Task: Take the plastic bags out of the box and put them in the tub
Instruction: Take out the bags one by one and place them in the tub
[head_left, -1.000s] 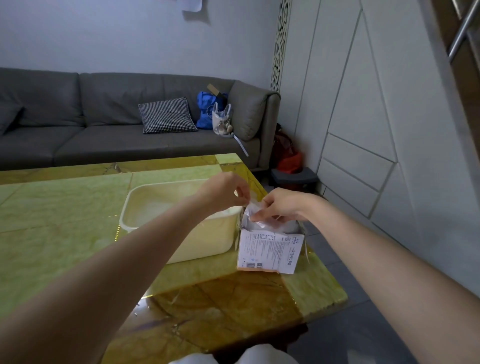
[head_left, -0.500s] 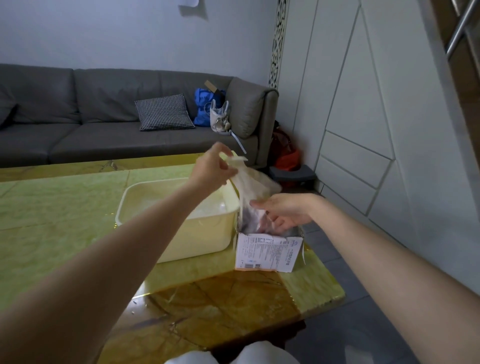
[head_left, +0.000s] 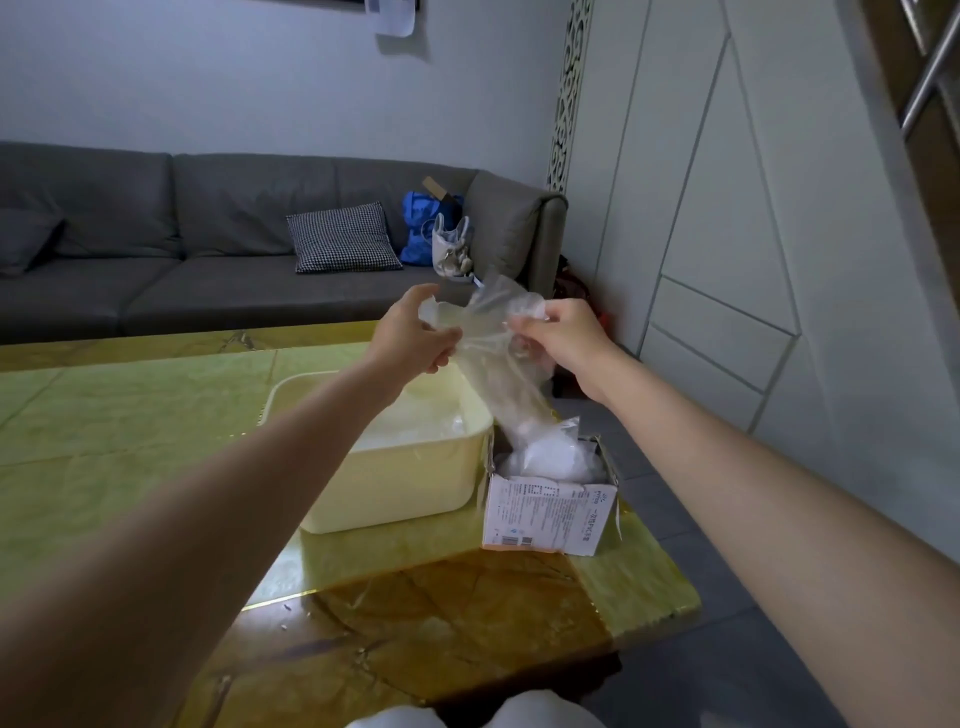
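both hands hold 1 clear plastic bag (head_left: 488, 353) above the table (head_left: 130, 426). the left hand (head_left: 415, 332) grips its left edge, the right hand (head_left: 558, 338) pinches its right edge. the bag hangs down into the open white box (head_left: 550, 514), where more bags (head_left: 550, 460) sit crumpled. a cream tub (head_left: 395, 483) stands just beside the box on its left. behind the table is a grey sofa (head_left: 208, 249) with a checked cushion (head_left: 343, 238) and a blue bag (head_left: 423, 228).

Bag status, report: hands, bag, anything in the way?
Left hand and right hand both gripping bag. Bag's tail trails into box. Tub unobstructed.
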